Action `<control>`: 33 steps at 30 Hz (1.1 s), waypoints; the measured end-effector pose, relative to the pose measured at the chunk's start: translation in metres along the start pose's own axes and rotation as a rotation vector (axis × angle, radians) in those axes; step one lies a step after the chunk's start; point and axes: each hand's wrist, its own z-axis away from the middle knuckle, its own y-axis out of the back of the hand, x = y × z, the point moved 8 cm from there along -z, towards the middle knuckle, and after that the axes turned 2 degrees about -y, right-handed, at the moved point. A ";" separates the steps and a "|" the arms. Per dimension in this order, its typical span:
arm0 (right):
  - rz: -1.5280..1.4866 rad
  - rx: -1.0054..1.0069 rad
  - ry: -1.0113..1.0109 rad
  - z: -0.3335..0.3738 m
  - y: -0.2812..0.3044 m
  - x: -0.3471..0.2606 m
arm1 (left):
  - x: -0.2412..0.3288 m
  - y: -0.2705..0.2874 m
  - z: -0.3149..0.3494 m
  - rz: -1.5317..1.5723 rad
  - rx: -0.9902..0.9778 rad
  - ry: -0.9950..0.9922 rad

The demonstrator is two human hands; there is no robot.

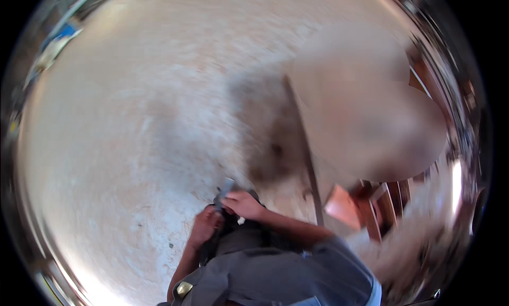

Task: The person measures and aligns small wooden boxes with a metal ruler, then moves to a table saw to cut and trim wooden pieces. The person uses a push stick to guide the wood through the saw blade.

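A short, flat grey strip point(226, 188) points up and away between my hands in front of my body. Motion blur hides its exact kind. My right hand point(244, 204) is closed with its fingers against the middle of the strip. Just below and to the left, my left hand point(205, 225) is closed round the strip's lower end. Under the hands are my dark trousers or shoes, partly covered by my forearms and grey shirt point(297, 274).
Pale dust covers the floor point(132, 120). A long, thin dark bar or edge point(305, 141) runs away on the right. Beyond it stand reddish-brown wooden boards or box-like pieces point(379, 210). Large blurred patches hide part of that side. Blurred clutter lines the far right rim.
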 end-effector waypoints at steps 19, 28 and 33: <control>-0.099 0.105 -0.139 -0.369 -0.040 -0.226 | 0.220 0.341 -0.222 -0.271 -0.312 -0.222; -0.108 -0.009 -0.108 -0.598 -0.066 -0.339 | 0.292 0.515 -0.358 -0.083 -0.161 -0.227; 0.007 -0.234 -0.047 -0.754 -0.073 -0.424 | 0.341 0.623 -0.440 -0.030 0.038 -0.168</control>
